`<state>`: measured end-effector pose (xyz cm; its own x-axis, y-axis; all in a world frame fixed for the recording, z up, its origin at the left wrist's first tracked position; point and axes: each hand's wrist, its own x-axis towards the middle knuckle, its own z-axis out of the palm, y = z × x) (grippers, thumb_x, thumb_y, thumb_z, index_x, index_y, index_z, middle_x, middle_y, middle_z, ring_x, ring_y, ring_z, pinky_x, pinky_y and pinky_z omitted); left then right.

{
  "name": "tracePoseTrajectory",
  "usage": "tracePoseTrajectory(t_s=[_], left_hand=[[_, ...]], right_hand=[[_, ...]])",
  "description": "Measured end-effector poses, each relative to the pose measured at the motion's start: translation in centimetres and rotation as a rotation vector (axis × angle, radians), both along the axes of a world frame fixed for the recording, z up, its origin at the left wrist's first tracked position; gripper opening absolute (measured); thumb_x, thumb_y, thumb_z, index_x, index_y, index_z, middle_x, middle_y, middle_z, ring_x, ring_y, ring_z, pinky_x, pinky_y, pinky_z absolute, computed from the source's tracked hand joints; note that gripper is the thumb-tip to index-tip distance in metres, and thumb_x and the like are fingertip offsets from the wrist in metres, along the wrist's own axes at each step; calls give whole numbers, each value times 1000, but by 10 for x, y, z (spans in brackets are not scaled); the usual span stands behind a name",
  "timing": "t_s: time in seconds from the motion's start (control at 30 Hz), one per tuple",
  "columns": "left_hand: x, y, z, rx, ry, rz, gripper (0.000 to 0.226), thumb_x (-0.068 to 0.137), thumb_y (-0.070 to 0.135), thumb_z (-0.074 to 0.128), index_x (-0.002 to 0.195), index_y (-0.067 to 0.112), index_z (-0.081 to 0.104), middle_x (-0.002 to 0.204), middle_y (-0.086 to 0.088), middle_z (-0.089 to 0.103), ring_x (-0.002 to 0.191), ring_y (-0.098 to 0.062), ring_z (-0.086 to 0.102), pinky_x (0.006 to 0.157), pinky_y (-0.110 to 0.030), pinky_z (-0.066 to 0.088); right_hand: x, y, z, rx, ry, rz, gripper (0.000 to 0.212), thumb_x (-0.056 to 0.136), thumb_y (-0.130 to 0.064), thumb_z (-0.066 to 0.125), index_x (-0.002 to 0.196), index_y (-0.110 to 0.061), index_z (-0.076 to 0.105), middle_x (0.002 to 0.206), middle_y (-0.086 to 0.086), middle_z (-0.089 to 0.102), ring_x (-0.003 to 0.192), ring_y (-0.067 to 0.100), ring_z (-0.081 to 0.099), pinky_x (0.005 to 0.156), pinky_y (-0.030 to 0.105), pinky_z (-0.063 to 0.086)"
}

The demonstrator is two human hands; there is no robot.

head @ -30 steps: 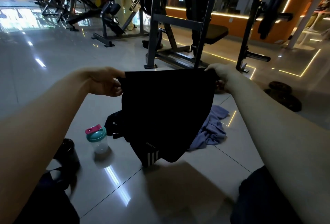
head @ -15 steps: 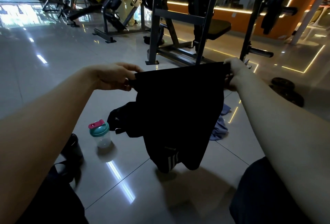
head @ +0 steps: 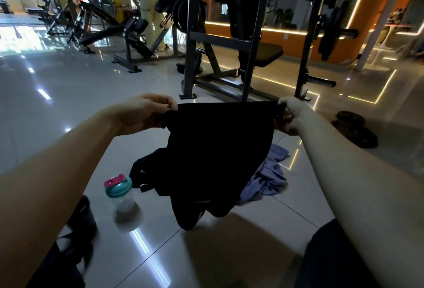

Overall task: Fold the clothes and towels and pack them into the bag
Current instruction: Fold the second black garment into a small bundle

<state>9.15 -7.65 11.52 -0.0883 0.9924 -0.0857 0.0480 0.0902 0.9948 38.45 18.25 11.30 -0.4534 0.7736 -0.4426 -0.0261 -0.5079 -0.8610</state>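
Shorts [head: 220, 150], black ones, are up in the air over the shiny tiled floor [head: 68, 94], which fills pretty much the whole view. Biggest thing standing on it is a grey steel rack [head: 191, 35] with a padded bench, straight ahead behind the shorts.

The shorts are stretched out by the waistband between my two hands, with the legs hanging down in front of me. My left hand [head: 142, 115] pinches the left end of the waistband between thumb and fingers. My right hand [head: 292, 115] has its fingers curled around the right end.

Down on the floor, a blue-purple towel [head: 268, 177] lies crumpled, partly hidden behind the right side of the shorts. A black top [head: 144, 168] with a tiny white logo pokes out from behind the left side, also in a heap.

Two dark plates [head: 358, 131] lie flat on the floor to the right of my right arm, close together.

A clear bottle [head: 120, 192] with a teal lid and pink flip cap stands upright just beside the top, under my left forearm.
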Motion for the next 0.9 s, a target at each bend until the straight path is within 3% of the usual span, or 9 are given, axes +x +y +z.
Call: tracePoseTrajectory(t_s=[0.13, 0.23, 0.33, 0.4, 0.53, 0.67, 0.77, 0.9], left_hand=[[12, 2, 0, -74, 202, 193, 31, 102, -1, 37, 96, 1, 67, 84, -10, 67, 75, -19, 61, 71, -28, 49], [16, 3, -1, -37, 239, 227, 27, 103, 10, 47, 94, -4, 68, 80, -14, 65, 65, -17, 57, 63, -26, 47], [14, -1, 3, -40, 474, 159, 22, 91, 18, 70, 93, -3, 73, 78, -9, 67, 66, -13, 58, 61, -22, 45], [7, -3, 1, -16, 549, 218, 10, 88, 14, 74, 81, 6, 73, 72, -4, 66, 68, -12, 59, 64, -24, 46], [-12, -12, -10, 95, 279, 420, 41, 92, -1, 62, 57, 20, 68, 65, 1, 63, 68, -12, 63, 65, -21, 54], [-18, -16, -13, 112, 129, 555, 22, 77, 7, 70, 58, 18, 67, 60, 3, 60, 58, -8, 62, 54, -17, 51], [-23, -13, -18, 100, 145, 684, 21, 91, 4, 61, 73, 14, 63, 66, -2, 59, 59, -11, 62, 55, -20, 53], [-25, -12, -21, 85, 166, 769, 17, 92, 3, 61, 78, 13, 60, 74, -6, 58, 62, -15, 62, 58, -24, 54]], right_hand=[[-3, -6, 5, 43, -16, 43, 6, 95, -6, 48, 101, -7, 47, 92, 10, 50, 73, 20, 61, 49, 29, 60], [-4, -4, 4, 44, -47, 73, 15, 93, -4, 48, 108, -8, 47, 98, 12, 54, 76, 22, 64, 47, 26, 57], [-1, -3, 4, 41, -44, 91, 11, 91, -1, 46, 97, -8, 50, 95, 12, 55, 75, 21, 64, 50, 25, 58], [3, 0, 4, 53, 46, 206, 14, 90, 3, 44, 93, -9, 50, 96, 12, 54, 77, 21, 63, 62, 27, 62], [9, 1, 9, 170, 212, 557, 29, 87, 6, 38, 97, -16, 54, 98, 12, 61, 83, 22, 62, 88, 36, 55], [8, -5, 15, 184, 277, 712, 36, 86, 3, 40, 106, -21, 59, 103, 11, 65, 76, 19, 60, 73, 27, 52], [6, -11, 19, 198, 292, 763, 37, 90, 4, 38, 108, -17, 62, 112, 13, 63, 79, 19, 62, 68, 25, 58], [1, -22, 30, 318, 105, 780, 37, 98, 4, 32, 109, -7, 65, 109, 16, 68, 83, 22, 69, 71, 28, 61]])
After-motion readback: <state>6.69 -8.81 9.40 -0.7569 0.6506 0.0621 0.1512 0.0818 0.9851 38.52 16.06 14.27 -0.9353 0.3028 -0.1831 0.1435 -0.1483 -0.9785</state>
